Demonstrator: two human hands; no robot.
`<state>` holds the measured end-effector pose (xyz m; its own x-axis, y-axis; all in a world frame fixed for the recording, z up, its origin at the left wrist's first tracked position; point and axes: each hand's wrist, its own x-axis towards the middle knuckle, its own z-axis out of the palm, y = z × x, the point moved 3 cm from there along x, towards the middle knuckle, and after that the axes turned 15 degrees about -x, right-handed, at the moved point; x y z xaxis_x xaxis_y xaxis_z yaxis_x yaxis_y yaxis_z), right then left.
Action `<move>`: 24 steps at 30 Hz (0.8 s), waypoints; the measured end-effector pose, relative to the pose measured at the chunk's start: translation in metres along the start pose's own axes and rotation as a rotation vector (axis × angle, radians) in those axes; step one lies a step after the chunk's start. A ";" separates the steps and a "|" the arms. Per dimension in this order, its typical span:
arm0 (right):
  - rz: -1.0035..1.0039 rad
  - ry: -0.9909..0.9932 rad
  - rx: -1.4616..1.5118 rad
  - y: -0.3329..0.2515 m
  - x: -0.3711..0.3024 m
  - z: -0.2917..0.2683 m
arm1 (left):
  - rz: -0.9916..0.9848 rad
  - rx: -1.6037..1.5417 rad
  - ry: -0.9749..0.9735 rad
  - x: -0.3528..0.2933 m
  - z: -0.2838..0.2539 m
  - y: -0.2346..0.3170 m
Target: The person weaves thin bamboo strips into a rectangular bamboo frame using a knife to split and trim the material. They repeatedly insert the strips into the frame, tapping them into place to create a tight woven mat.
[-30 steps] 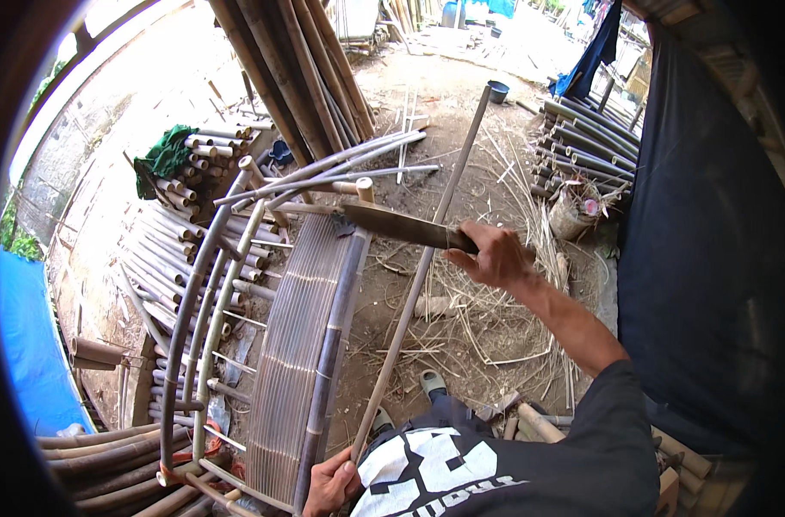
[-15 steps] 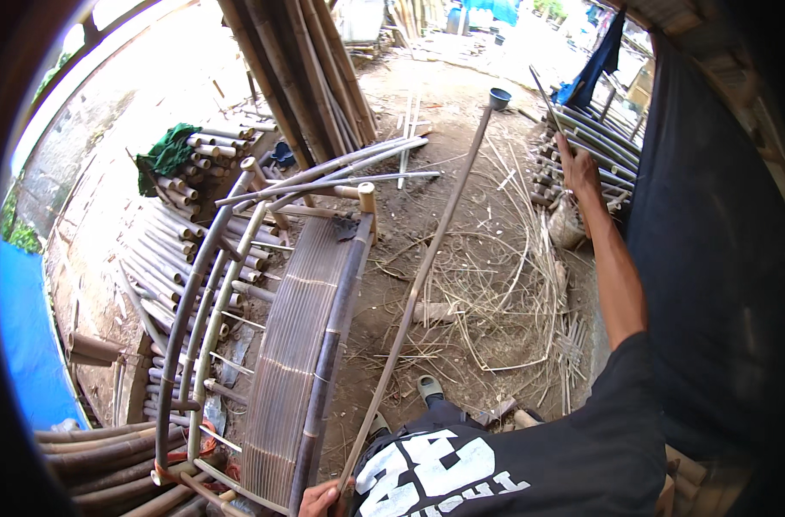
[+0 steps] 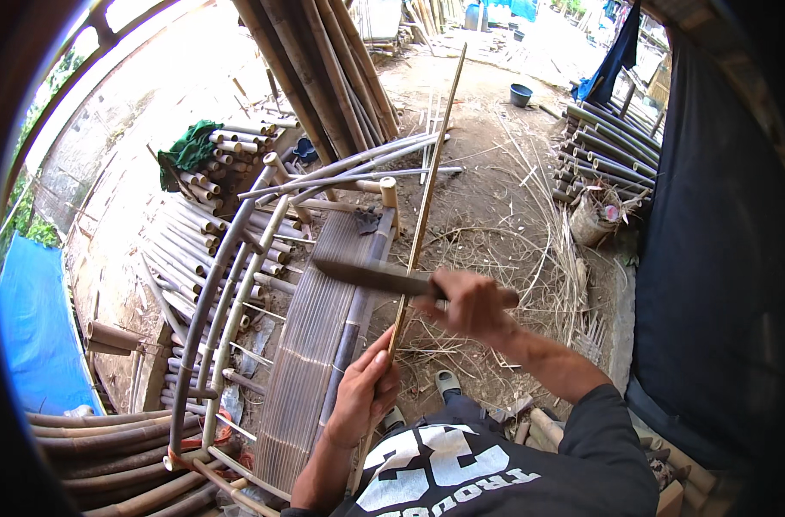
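A long, thin bamboo strip (image 3: 435, 168) slants up and away from me. My left hand (image 3: 366, 392) is closed around its lower part, with the fingers wrapped on it. My right hand (image 3: 471, 306) grips the handle of a machete (image 3: 366, 274) with a dark, broad blade. The blade points left and crosses the strip just above my left hand; whether it touches the strip I cannot tell. Below the blade lies the slatted seat of a bamboo bench (image 3: 302, 345), to the left of both hands.
Cut bamboo poles (image 3: 190, 250) are stacked behind the bench, and more poles (image 3: 612, 142) lie at the far right. Tall bamboo poles (image 3: 315, 69) lean at the back. Shavings (image 3: 496, 258) litter the ground. A black sheet (image 3: 702, 258) hangs on the right.
My right hand has come down from high on the right, bringing the machete across the strip. My left hand has risen from the lower edge, and the strip stands more upright in view.
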<state>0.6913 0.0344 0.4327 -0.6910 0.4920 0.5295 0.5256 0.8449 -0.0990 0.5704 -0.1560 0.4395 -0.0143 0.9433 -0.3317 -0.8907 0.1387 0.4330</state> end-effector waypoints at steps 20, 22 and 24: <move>0.186 -0.069 -0.153 0.114 0.014 -0.005 | -0.113 0.256 0.163 -0.123 -0.074 -0.044; 0.207 0.007 -0.175 0.139 0.026 -0.016 | -0.114 0.284 0.161 -0.134 -0.069 -0.043; 0.206 -0.032 -0.239 0.157 0.029 -0.018 | -0.113 0.302 0.188 -0.151 -0.080 -0.045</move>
<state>0.7627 0.1779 0.4473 -0.5711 0.6575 0.4916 0.7555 0.6552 0.0014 0.5760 -0.3285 0.4029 -0.0322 0.8490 -0.5275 -0.7176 0.3477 0.6034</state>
